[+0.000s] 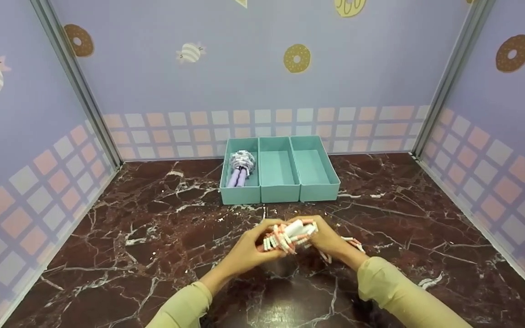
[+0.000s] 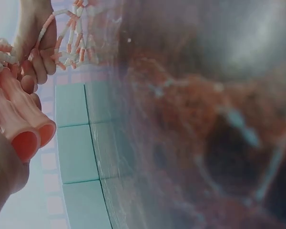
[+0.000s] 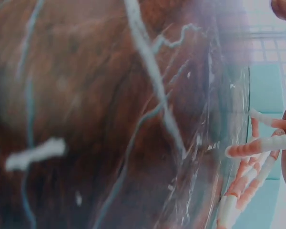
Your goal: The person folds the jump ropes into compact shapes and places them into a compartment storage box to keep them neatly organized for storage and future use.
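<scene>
A pink-and-white beaded jump rope (image 1: 283, 239) is bunched between my two hands above the front part of the table. My left hand (image 1: 252, 248) grips the bundle from the left, with two pink hollow-ended handles (image 2: 25, 117) side by side in its grasp in the left wrist view. From the right, my right hand (image 1: 328, 237) has its fingers curled round a strand of the beads. Loose beaded loops (image 2: 76, 36) hang past that hand. Behind, a purple-and-white beaded jump rope (image 1: 243, 164) with purple handles lies bundled in the left compartment of the teal box.
The teal three-compartment box (image 1: 280, 193) stands at the back of the dark marbled table (image 1: 162, 269); its middle and right compartments show bare floors. Patterned panels (image 1: 244, 82) enclose the back and both sides. A short white piece (image 3: 35, 154) shows on the table surface.
</scene>
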A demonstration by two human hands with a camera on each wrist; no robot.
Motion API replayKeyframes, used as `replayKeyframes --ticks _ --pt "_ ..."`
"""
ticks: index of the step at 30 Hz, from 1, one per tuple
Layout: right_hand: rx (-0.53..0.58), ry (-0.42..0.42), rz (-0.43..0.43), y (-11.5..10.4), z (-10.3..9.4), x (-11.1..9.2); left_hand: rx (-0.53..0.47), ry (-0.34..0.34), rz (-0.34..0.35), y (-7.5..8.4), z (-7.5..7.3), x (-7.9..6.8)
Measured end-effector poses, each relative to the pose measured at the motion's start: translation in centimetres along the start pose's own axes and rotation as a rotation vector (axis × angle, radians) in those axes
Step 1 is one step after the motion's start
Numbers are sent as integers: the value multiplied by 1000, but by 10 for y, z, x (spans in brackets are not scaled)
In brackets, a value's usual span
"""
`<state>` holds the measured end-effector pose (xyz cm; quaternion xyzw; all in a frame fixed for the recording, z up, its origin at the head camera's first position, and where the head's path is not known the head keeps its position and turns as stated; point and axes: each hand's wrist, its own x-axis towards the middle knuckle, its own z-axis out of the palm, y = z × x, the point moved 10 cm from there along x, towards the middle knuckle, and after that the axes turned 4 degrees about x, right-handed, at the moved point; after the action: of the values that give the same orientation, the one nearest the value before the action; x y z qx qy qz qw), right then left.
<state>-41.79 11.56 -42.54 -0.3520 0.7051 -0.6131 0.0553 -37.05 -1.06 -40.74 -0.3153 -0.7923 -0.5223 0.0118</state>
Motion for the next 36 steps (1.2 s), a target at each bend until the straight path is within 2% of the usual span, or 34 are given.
replayKeyframes --ticks 4,6,9,14,18,23,27,34,36 --pt "-196 8 53 4 4 -1 -86 57 -40 -1 -7 5" --pt "-326 -1 37 2 7 0 -76 89 -53 -1 -11 7" --pt "-409 -39 23 -1 16 -2 -16 142 -62 -1 -16 10" --pt "-408 -106 43 -2 28 -8 89 234 -99 -3 -24 11" --pt "-389 -135 64 -3 35 -13 163 275 -128 -4 -29 13" --pt "-421 -152 15 -11 41 -15 227 317 -132 -5 -36 16" --pt "-495 -134 -36 -20 44 -16 271 338 -137 -6 -39 17" --pt "-506 -106 50 -23 41 -21 397 329 -124 0 -38 19" --pt "-559 -104 38 -28 39 -22 458 333 -128 1 -40 19"
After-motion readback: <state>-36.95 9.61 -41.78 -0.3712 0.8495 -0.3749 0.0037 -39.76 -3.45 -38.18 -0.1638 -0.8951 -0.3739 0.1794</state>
